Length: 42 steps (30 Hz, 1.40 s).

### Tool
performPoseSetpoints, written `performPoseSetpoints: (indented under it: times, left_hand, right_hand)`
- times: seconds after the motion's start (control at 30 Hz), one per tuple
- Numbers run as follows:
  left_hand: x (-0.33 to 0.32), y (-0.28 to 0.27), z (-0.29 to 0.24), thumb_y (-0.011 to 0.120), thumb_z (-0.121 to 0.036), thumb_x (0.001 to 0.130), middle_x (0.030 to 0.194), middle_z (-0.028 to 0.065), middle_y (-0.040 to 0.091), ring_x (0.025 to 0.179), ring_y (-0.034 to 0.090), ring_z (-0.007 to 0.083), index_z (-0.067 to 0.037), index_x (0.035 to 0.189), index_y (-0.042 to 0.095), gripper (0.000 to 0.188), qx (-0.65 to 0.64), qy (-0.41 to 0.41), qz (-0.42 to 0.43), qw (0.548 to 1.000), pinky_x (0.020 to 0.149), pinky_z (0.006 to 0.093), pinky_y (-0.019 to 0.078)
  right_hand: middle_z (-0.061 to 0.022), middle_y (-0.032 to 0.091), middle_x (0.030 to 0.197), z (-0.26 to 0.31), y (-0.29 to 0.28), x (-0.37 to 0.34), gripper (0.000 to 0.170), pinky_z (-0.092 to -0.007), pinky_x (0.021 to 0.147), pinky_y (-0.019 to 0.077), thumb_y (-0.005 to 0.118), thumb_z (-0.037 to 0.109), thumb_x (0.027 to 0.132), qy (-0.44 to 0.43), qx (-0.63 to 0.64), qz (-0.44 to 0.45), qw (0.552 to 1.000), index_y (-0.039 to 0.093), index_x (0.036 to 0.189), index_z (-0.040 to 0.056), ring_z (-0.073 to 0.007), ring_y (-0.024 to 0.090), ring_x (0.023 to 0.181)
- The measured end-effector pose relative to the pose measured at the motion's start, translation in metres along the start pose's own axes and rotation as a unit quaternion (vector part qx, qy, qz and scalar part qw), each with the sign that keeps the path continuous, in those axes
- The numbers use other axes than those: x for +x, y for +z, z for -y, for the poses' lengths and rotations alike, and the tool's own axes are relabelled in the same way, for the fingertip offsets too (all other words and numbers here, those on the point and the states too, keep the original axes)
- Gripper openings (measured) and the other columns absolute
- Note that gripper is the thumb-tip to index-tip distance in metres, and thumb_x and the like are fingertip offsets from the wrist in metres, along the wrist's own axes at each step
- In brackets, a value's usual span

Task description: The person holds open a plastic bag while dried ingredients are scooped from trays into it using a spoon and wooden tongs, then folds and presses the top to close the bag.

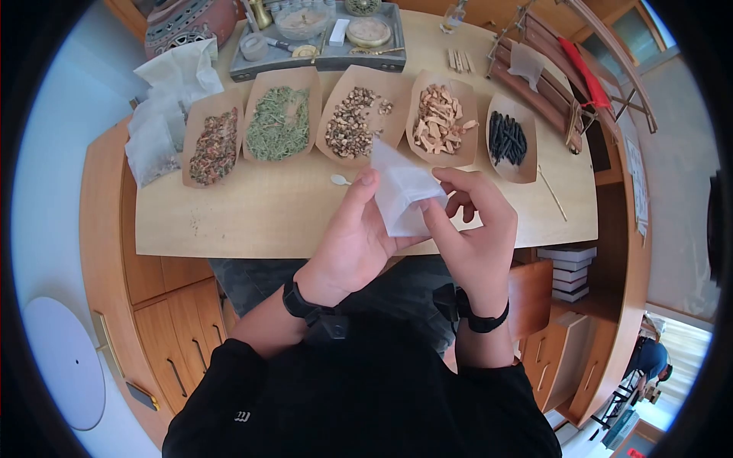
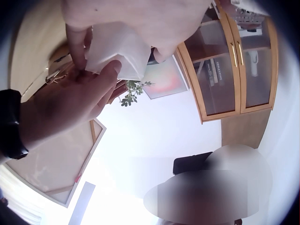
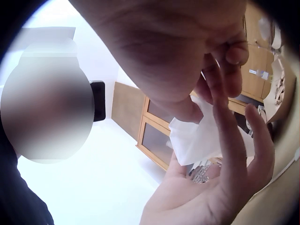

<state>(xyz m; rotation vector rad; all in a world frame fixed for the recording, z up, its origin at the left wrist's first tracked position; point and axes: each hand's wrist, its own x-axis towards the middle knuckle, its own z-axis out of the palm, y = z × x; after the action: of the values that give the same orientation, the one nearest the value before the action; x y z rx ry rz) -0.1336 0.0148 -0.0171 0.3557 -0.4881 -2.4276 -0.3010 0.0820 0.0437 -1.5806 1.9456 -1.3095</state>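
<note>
A white translucent filter bag is held above the table's front edge, in front of the chest. My left hand grips it from the left, thumb up along its side and fingers behind, partly hidden. My right hand pinches its open edge, thumb at the mouth and index finger on the corner. In the left wrist view the bag lies between both hands. From the right wrist view, the bag hangs above the left palm. A small white spoon lies beyond the left thumb.
Behind the hands stand paper trays of dried reddish bits, green herb, brown chunks, tan slices and black sticks. Filled white bags lie left, a grey tray behind, a thin stick right.
</note>
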Motion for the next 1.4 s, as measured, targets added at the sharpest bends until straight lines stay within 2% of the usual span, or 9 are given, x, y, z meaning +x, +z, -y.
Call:
performPoseSetpoints:
  times: [0.2,0.4,0.5,0.57,0.87,1.07,1.2,1.27,1.4]
  left_hand:
    - [-0.007,0.007,-0.003,0.052,-0.054,0.118,0.16,0.0125,0.059,0.15,0.06,0.0332,-0.02,0.172,0.038,0.065,0.051,0.013,-0.054,0.997,0.117,0.0609,0.058]
    - [-0.019,-0.001,-0.008,0.086,-0.04,0.099,0.175,0.014,0.038,0.15,0.059,0.0387,-0.017,0.177,0.025,0.101,0.198,0.059,-0.034,0.978,0.12,0.0592,0.0557]
    - [-0.026,0.009,-0.014,0.105,-0.033,0.079,0.18,0.0158,0.024,0.155,0.052,0.0423,-0.017,0.178,0.017,0.133,0.432,0.239,-0.077,0.866,0.119,0.0589,0.0554]
    - [-0.027,0.017,-0.027,0.111,-0.031,0.067,0.179,0.0189,0.024,0.158,0.046,0.0442,-0.022,0.179,0.009,0.151,0.707,0.321,-0.053,0.628,0.117,0.0583,0.0552]
    - [0.005,-0.019,0.001,0.111,-0.025,0.068,0.169,0.025,0.038,0.154,0.05,0.0418,-0.021,0.175,0.02,0.139,0.632,0.483,0.017,0.606,0.112,0.0561,0.059]
    - [-0.002,-0.024,-0.003,0.105,-0.013,0.075,0.153,0.019,0.054,0.148,0.055,0.0343,-0.015,0.174,0.024,0.128,0.456,0.395,0.023,0.797,0.107,0.0487,0.0626]
    - [0.002,-0.031,-0.005,0.106,-0.015,0.074,0.147,0.0154,0.057,0.145,0.057,0.0306,-0.015,0.176,0.023,0.131,0.297,0.326,0.031,0.897,0.109,0.0498,0.063]
    - [0.001,-0.033,-0.012,0.107,-0.021,0.073,0.147,0.0131,0.057,0.143,0.058,0.0294,-0.015,0.176,0.024,0.132,0.103,0.138,0.089,0.981,0.109,0.0508,0.0636]
    - [-0.001,-0.032,-0.013,0.106,-0.027,0.074,0.146,0.0122,0.058,0.142,0.059,0.0294,-0.016,0.176,0.026,0.13,0.059,0.098,0.142,0.983,0.108,0.0509,0.0646]
  right_hand:
    - [-0.0069,0.076,0.093,-0.004,0.003,0.002,0.031,-0.0308,0.066,0.0517,0.086,0.007,0.09,-0.006,0.022,0.002,1.0,0.081,0.121,0.0038,-0.0154,0.066,0.074]
    - [-0.0095,0.077,0.089,-0.009,-0.009,0.007,0.025,-0.0318,0.069,0.0554,0.08,0.0,0.094,0.018,-0.02,-0.027,0.999,0.082,0.119,0.0016,-0.0155,0.068,0.072]
    - [-0.0104,0.077,0.089,-0.001,-0.02,0.007,0.025,-0.0318,0.068,0.0554,0.08,0.0,0.094,0.039,-0.008,-0.025,0.999,0.082,0.119,0.0016,-0.0161,0.07,0.072]
    - [-0.0108,0.077,0.088,0.009,-0.024,0.007,0.025,-0.032,0.069,0.0562,0.08,0.002,0.095,0.047,-0.014,-0.022,0.999,0.082,0.12,0.002,-0.0171,0.071,0.072]
    - [-0.0095,0.081,0.096,0.02,-0.034,0.006,0.04,-0.0351,0.074,0.0608,0.089,0.015,0.091,-0.074,-0.005,0.13,0.989,0.08,0.128,0.0039,-0.0233,0.076,0.078]
    - [-0.0106,0.08,0.1,-0.067,-0.139,0.045,0.027,-0.0312,0.078,0.0535,0.081,0.012,0.099,-0.058,-0.178,-0.103,0.977,0.08,0.124,-0.0003,-0.0143,0.072,0.083]
    - [-0.0112,0.074,0.134,-0.168,-0.196,0.09,0.036,-0.0383,0.088,0.0603,0.076,0.005,0.1,-0.042,-0.388,-0.117,0.913,0.077,0.136,0.0079,-0.0253,0.074,0.096]
    - [-0.0171,0.068,0.151,-0.196,-0.213,0.103,0.048,-0.0446,0.101,0.0612,0.071,-0.001,0.1,-0.029,-0.407,-0.085,0.909,0.07,0.148,0.0077,-0.0377,0.073,0.119]
    - [-0.0143,0.064,0.16,-0.217,-0.22,0.129,0.066,-0.0527,0.117,0.0544,0.062,-0.01,0.096,-0.086,-0.482,-0.005,0.872,0.064,0.157,0.0159,-0.0443,0.063,0.142]
